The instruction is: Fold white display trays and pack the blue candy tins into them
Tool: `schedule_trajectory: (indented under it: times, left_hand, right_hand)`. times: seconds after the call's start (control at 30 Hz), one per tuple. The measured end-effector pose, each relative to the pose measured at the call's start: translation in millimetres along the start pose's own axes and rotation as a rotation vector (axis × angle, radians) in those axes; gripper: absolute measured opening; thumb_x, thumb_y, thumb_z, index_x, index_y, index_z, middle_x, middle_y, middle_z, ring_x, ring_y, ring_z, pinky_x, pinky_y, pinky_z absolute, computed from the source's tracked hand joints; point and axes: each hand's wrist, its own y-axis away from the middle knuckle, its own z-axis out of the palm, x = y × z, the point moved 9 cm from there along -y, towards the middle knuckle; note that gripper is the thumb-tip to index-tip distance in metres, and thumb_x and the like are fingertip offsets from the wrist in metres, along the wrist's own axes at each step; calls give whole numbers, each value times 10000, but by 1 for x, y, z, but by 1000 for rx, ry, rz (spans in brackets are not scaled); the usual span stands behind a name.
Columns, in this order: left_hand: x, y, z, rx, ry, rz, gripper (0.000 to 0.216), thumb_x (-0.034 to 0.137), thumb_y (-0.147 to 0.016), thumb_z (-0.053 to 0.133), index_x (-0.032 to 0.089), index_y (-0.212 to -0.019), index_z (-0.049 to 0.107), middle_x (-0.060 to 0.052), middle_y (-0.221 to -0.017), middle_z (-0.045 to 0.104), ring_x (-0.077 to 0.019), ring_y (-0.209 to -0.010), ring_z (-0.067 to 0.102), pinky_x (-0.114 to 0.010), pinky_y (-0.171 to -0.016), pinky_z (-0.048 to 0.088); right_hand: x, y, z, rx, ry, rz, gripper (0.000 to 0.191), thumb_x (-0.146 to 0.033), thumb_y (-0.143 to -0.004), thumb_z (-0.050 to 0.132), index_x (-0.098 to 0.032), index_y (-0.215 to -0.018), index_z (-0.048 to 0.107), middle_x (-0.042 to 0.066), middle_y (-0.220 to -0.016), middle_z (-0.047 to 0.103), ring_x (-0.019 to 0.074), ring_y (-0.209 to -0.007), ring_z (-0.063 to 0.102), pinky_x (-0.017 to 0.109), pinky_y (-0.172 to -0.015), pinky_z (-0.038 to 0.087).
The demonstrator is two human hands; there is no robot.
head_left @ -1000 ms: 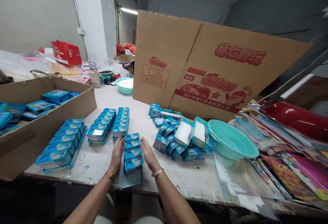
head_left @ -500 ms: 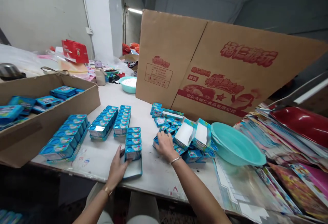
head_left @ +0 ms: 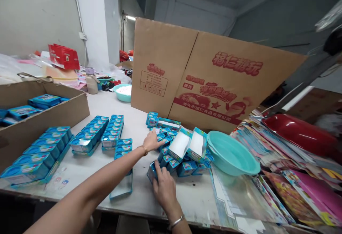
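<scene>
A heap of small blue boxes [head_left: 171, 155] lies mid-table. My left hand [head_left: 151, 142] reaches across into the heap's far side, its fingers curled down onto one small blue box there. At the heap's near edge my right hand [head_left: 163, 186] grips another small blue box [head_left: 151, 171]. Left of the hands sits a narrow blue tray [head_left: 121, 190] with a few boxes lined up at its far end [head_left: 123, 147]; my left forearm crosses over it. Two open blue cartons with white insides [head_left: 180, 145] lie on top of the heap.
A tall printed cardboard carton [head_left: 213, 80] stands behind the heap. A teal basin [head_left: 229, 153] sits to its right, beside stacks of printed sheets [head_left: 294, 180] and a red tray [head_left: 301, 134]. Filled trays [head_left: 40, 152] and an open cardboard box [head_left: 58, 114] are on the left.
My left hand left the narrow tray and reached right into the heap. My right hand drew back from the heap's middle to its near edge and closed on a box.
</scene>
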Motion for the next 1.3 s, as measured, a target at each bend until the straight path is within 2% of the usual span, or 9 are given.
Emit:
schedule_trajectory:
  times: [0.13, 0.23, 0.43, 0.6, 0.8, 0.97, 1.07, 1.17, 1.3]
  left_hand:
    - [7, -38, 47, -80, -190, -34, 1011, 481, -720, 665, 11, -1466, 172, -305, -1398, 447, -380, -1284, 478, -385, -968, 427]
    - [7, -31, 49, -71, -240, -15, 960, 400, -732, 628, 68, -1494, 146, -260, -1327, 518, -364, -1201, 553, -385, -932, 443]
    - [-29, 1, 14, -99, -380, -130, 877, 384, -707, 626, 179, -1486, 280, -270, -1330, 483, -414, -1111, 601, -487, -887, 462]
    - [-40, 40, 7, -247, -378, -134, 790, 678, -706, 566, 182, -1320, 525, -229, -1175, 639, -394, -1041, 645, -455, -847, 496]
    - [-42, 99, 26, -518, 99, -226, 861, 718, -678, 589, 132, -1295, 453, -106, -799, 719, -253, -558, 665, -324, -503, 492]
    - [-48, 144, 39, -365, 522, -123, 966, 369, -564, 803, 188, -1398, 351, -111, -1115, 683, -275, -939, 669, -370, -792, 544]
    - [-55, 161, 32, -125, 377, -2, 828, 189, -606, 712, 245, -1384, 434, -109, -1288, 603, -312, -1200, 550, -442, -1035, 424]
    - [-54, 165, 40, -92, 313, 55, 742, 130, -605, 677, 254, -1321, 529, -111, -1325, 575, -332, -1278, 479, -476, -1102, 349]
    - [-51, 152, 66, -150, 748, -36, 1302, 157, -465, 833, 267, -1539, 105, -155, -1504, 383, -340, -1272, 490, -469, -1029, 445]
  right_hand:
    - [16, 14, 3, 115, -154, 67, 683, -193, -831, 527, -290, -1481, 342, 95, -1061, 641, 291, -940, 638, 369, -762, 509]
    - [26, 20, 10, 188, -309, 133, 621, -228, -833, 539, -226, -1433, 378, 130, -1194, 615, 293, -1041, 634, 365, -811, 524]
    - [31, 15, 25, 270, -440, 344, 354, -319, -884, 475, -192, -1213, 508, 148, -1108, 586, 309, -895, 655, 381, -671, 518]
    - [29, 10, 28, 463, -742, 401, 476, -445, -916, 466, -167, -1300, 420, 202, -1266, 517, 320, -1156, 541, 427, -912, 461]
    - [40, 15, 59, 421, -1178, 531, 589, -579, -927, 374, -159, -1340, 359, 188, -1345, 495, 275, -1238, 490, 429, -1035, 381]
    - [52, 17, 64, 433, -1278, 568, 537, -601, -909, 387, -179, -1230, 475, 132, -1213, 590, 260, -1135, 560, 407, -982, 427]
    - [59, 26, 63, 489, -1234, 621, 543, -612, -893, 419, -182, -1216, 491, 122, -1173, 599, 258, -1095, 574, 402, -953, 449]
    - [65, 40, 69, 538, -1225, 721, 579, -630, -902, 383, -180, -1258, 461, 121, -1167, 598, 248, -1063, 590, 399, -917, 475]
    - [70, 37, 78, 514, -1295, 721, 585, -632, -908, 364, -202, -1294, 455, 111, -1253, 584, 240, -1145, 579, 405, -933, 490]
